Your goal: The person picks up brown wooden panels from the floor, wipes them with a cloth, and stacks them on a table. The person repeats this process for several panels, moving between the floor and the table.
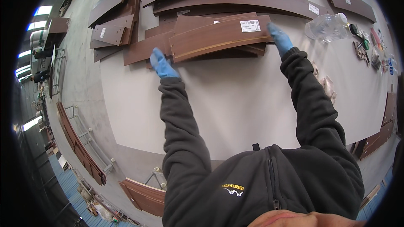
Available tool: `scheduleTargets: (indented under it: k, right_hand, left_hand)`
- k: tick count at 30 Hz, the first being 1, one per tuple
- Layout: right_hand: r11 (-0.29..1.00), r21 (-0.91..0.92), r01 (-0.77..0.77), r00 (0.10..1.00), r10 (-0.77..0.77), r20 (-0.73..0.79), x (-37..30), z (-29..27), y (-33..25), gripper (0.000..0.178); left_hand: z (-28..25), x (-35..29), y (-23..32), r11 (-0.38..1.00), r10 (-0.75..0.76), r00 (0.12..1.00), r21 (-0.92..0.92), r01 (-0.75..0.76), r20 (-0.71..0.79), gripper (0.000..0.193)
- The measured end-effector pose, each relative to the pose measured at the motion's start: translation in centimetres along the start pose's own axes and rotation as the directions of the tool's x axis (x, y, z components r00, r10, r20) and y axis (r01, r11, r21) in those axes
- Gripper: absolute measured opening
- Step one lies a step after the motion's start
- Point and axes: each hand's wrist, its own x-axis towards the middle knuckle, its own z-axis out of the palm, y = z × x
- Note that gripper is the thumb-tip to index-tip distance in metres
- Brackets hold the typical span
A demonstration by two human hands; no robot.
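Note:
Both of my hands wear blue gloves and reach out over a large white sheet (235, 105) on the floor. My left hand (162, 64) grips the left end of a dark brown wooden board (214, 38) with a pale edge strip and a white label. My right hand (279, 38) holds the same board at its right end. The board lies slightly tilted on top of a few other brown panels (145, 48) stacked beneath it.
Long dark panels (235, 0) lie beyond the board, and smaller ones (111, 31) at the upper left. A clear plastic bottle (327, 26) and small tools (370, 46) sit at the right. More panels (82, 147) and a metal rack (90, 134) rest on the grey floor at the left.

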Motion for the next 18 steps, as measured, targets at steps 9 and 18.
scheduleTargets:
  k: [9, 18]
  right_hand:
    - [0.975, -0.184, -0.129, 0.991, 0.121, -0.051, 8.7, -4.0, 2.5, 0.035]
    - [0.989, 0.107, -0.104, 0.992, 0.095, 0.081, 6.7, -2.7, 1.7, 0.02]
  left_hand:
    - [6.8, -13.7, 0.2, 0.568, -0.471, 0.692, -0.412, 0.713, 0.547, 0.1]
    - [10.7, -12.7, -0.4, 0.525, -0.43, 0.73, -0.51, 0.681, 0.531, 0.083]
